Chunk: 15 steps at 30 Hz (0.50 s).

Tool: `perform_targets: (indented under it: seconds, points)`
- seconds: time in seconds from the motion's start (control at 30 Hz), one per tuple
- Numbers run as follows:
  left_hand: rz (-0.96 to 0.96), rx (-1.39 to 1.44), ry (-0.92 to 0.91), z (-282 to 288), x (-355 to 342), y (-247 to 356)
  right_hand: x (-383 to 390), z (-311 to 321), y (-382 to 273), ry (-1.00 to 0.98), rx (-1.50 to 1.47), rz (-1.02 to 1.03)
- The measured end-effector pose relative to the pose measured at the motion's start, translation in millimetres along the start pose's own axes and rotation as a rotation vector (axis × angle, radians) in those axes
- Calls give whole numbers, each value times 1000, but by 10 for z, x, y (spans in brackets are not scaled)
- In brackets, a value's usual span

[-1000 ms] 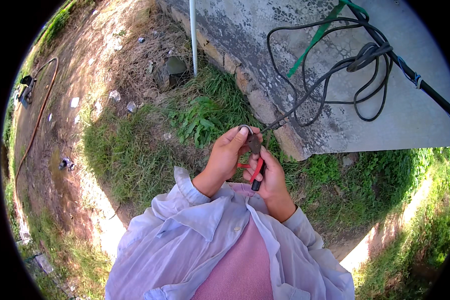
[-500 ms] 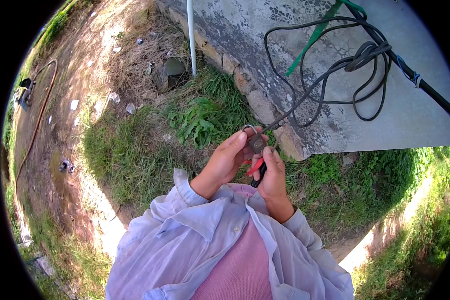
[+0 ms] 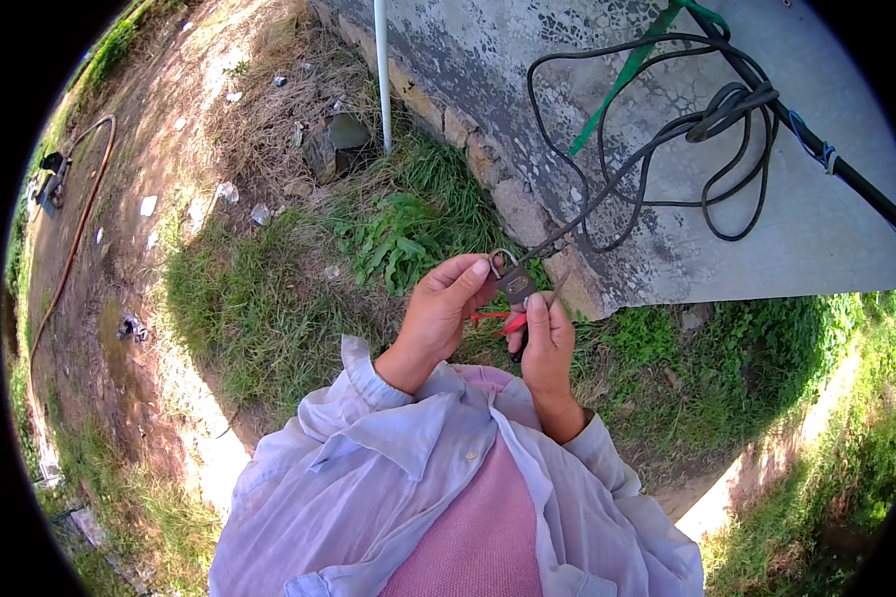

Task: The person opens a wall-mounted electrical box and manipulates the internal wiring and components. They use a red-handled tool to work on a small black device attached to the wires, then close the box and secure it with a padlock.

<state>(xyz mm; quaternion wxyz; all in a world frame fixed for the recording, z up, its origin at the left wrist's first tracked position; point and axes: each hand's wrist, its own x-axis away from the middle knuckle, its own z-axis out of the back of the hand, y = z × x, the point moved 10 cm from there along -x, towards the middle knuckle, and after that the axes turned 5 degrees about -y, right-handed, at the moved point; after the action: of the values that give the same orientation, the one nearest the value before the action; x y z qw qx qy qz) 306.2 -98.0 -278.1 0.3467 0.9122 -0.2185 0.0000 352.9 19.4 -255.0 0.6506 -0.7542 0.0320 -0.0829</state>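
Observation:
Dark metal padlock (image 3: 518,285) sits between my two hands in front of my chest, its curved shackle (image 3: 501,259) pointing up. With thumb and fingers closed, my left hand (image 3: 436,310) pinches at the left side of the shackle. My right hand (image 3: 548,350) is closed at the padlock's lower end, and a red strap (image 3: 514,323) and a small black piece (image 3: 518,350) show by its fingers. A black cable (image 3: 622,177) runs down from the slab to the shackle; whether it passes through the shackle I cannot tell.
Loose cable loops lie on a weathered concrete slab (image 3: 816,224), beside a green ribbon (image 3: 622,85) and a thick black pole (image 3: 861,184). A thin white pole (image 3: 382,80) stands by the stone edge. Grass, a stone (image 3: 348,131) and a brown hose (image 3: 80,224) lie left.
The padlock has tilted and shifted slightly right, with its shackle now more upright. My right hand has turned slightly, and the red strap sticks out further left.

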Motion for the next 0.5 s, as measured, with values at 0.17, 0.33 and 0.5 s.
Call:
perform_targets:
  seconds: [0.17, 0.33, 0.5]
  points:
    - [25, 11, -11, -82, 20, -39, 19, 8, 44, -22, -87, -1]
    - [131, -170, -174, -349, 98, -260, 35, -17, -4, -15, -67, 23]
    - [166, -27, -138, -383, 122, -276, 52, -64, 58, -44, -48, -4]
